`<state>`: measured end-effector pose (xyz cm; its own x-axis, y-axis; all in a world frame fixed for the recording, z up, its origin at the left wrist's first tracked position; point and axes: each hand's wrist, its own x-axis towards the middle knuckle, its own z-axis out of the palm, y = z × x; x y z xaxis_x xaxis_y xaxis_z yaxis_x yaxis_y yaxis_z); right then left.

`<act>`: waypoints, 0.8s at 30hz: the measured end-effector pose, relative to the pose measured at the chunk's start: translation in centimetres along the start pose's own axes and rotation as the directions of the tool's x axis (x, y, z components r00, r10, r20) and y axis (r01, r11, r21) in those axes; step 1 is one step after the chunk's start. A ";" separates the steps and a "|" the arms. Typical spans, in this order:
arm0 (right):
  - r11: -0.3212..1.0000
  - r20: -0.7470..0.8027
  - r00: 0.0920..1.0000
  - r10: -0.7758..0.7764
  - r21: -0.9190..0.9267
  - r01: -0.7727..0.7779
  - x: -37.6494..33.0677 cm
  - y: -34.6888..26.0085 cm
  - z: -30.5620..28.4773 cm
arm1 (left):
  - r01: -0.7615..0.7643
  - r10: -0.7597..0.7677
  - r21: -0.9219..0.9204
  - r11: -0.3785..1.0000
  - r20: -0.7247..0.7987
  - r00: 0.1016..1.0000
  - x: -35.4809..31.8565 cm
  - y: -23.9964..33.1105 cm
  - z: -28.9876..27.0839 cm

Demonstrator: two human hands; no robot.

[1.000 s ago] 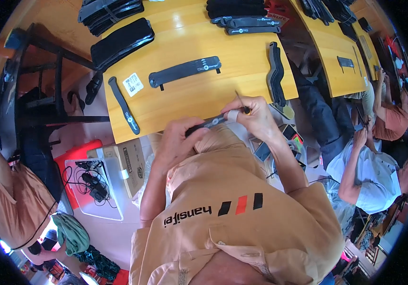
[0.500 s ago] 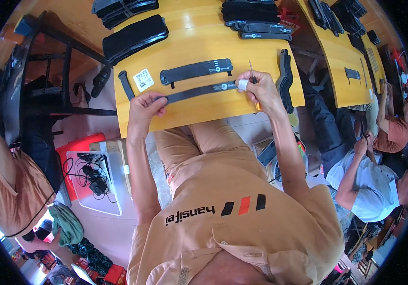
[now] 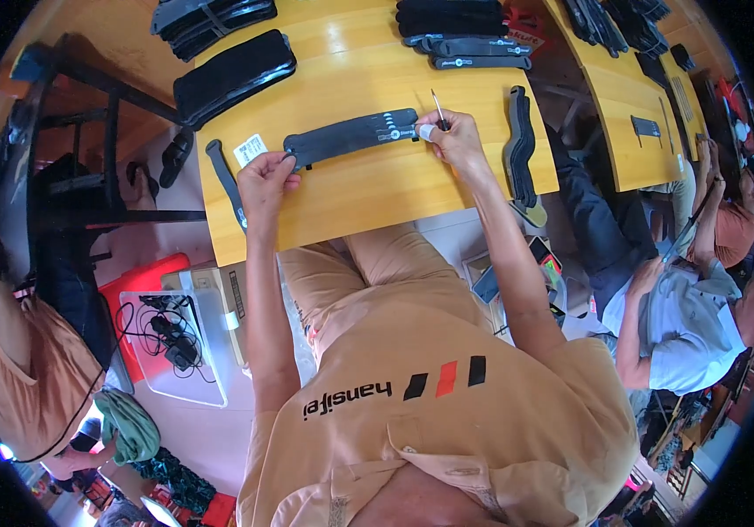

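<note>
A flat black strap (image 3: 346, 140) with pale printing stretches between my hands over the table. It appears to lie along a wider black strap on the tabletop; the two overlap so closely that I cannot separate them clearly. Its left end is pinched in my left hand (image 3: 269, 184), between thumb and fingers. My right hand (image 3: 452, 140), white tape round one digit, is at the other end with the fingers closed. Out of that same hand sticks a thin pointed tool (image 3: 437, 104), like an awl or small screwdriver, its tip pointing away from me.
A white label (image 3: 251, 147) and a loose black strap (image 3: 224, 180) lie to the left. Folded black straps (image 3: 519, 145) rest near the right edge. Stacks of black straps (image 3: 235, 77) stand farther back. People work on both sides; a clear bin of cables (image 3: 175, 342) is lower left.
Both hands have moved away from me, carrying the narrow strap from in front of the wider one up onto it. The head view has shifted slightly.
</note>
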<state>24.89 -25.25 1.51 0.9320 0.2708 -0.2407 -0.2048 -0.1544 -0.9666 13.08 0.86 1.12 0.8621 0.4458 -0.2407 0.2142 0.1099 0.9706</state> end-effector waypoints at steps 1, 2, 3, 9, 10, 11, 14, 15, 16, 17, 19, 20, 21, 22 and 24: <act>1.000 -0.002 1.000 0.003 0.000 -0.003 0.3 0.6 0.0 | -0.025 0.026 0.007 1.000 -0.012 1.000 0.1 -0.1 0.2; 0.999 -0.034 0.999 -0.022 -0.040 0.021 0.6 1.2 0.0 | -0.022 0.022 0.007 1.000 -0.010 1.000 0.4 -0.2 0.3; 0.996 -0.064 0.997 -0.048 -0.079 0.043 0.7 1.5 0.1 | -0.025 0.025 0.004 1.000 -0.025 0.999 0.6 -0.4 0.4; 0.987 -0.101 0.991 -0.084 -0.146 0.069 1.0 2.3 0.4 | -0.026 0.027 0.020 0.999 -0.066 0.997 1.0 -1.5 0.3; 0.987 -0.101 0.992 -0.081 -0.147 0.065 1.1 2.4 0.4 | -0.029 0.030 0.009 1.000 -0.071 0.997 0.9 -1.5 0.4; 0.987 -0.111 0.989 -0.092 -0.144 0.076 1.0 2.4 0.5 | -0.026 0.026 0.008 1.000 -0.071 0.997 0.9 -1.5 0.4; 0.988 -0.117 0.988 -0.103 -0.131 0.088 0.9 2.2 0.6 | -0.026 0.027 0.006 1.000 -0.081 0.996 0.9 -1.6 0.3; 0.989 -0.118 0.988 -0.103 -0.115 0.089 0.8 2.1 0.7 | -0.030 0.029 -0.008 1.000 -0.066 0.997 0.9 -1.5 0.3; 0.990 -0.113 0.988 -0.100 -0.113 0.088 0.8 2.1 0.7 | -0.033 0.032 -0.021 0.999 -0.052 0.998 0.9 -1.5 0.3; 0.985 -0.122 0.985 -0.121 -0.135 0.104 0.8 2.1 0.6 | -0.032 0.030 -0.019 0.999 -0.056 0.998 0.9 -1.5 0.4; 0.980 -0.126 0.982 -0.143 -0.158 0.122 0.9 2.2 0.6 | -0.019 0.019 -0.012 1.000 -0.070 0.997 0.9 -1.4 0.5; 0.981 -0.130 0.982 -0.139 -0.157 0.118 0.9 2.2 0.5 | -0.019 0.018 -0.012 1.000 -0.073 0.997 0.9 -1.3 0.5; 0.981 -0.136 0.982 -0.134 -0.156 0.112 0.9 2.3 0.6 | -0.022 0.021 -0.014 1.000 -0.076 0.997 0.8 -1.3 0.6; 0.981 -0.134 0.982 -0.133 -0.156 0.111 0.9 2.3 0.6 | -0.025 0.024 -0.016 1.000 -0.077 0.997 0.8 -1.3 0.6; 0.987 -0.126 0.984 -0.124 -0.115 0.110 0.8 2.1 0.6 | -0.029 0.028 -0.011 1.000 -0.089 0.996 0.9 -1.5 0.7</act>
<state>25.08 -24.82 -0.75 0.9804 0.1663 -0.1059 -0.0655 -0.2317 -0.9706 13.84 0.49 -0.51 0.8238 0.5257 -0.2121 0.1835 0.1067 0.9772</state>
